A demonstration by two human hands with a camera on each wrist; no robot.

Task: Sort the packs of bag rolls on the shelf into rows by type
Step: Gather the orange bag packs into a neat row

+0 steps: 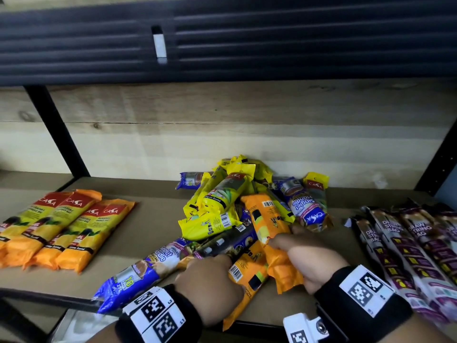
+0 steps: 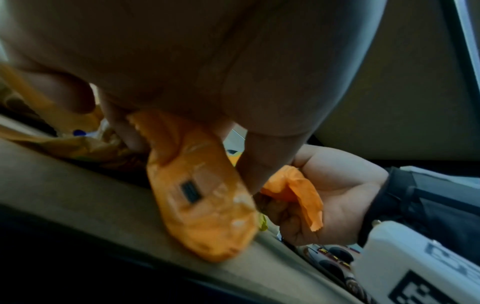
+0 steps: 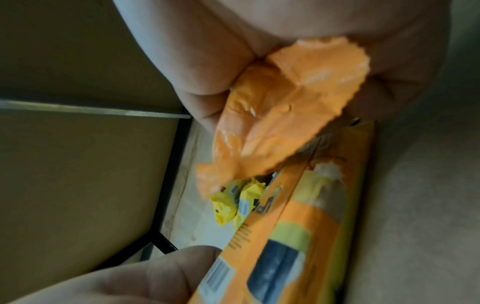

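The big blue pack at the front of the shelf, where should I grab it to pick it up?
Grab the blue pack round its fat middle, coming from above on its left side. It lies flat and slanted, its near end poking over the shelf edge, with bare board along its left. Its far end is tucked under the pile, and the left hand crowds its right side.

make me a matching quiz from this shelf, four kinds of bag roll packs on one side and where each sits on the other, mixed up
Column 1
1. orange packs, red CASA top
2. draw string bag packs
3. yellow packs
4. orange pack, barcode up

Column 2
A. in the right hand's grip
B. row at the shelf's left
C. on the middle heap, near the back wall
D. row at the shelf's right

Pairs: 1-B, 2-D, 3-C, 4-A
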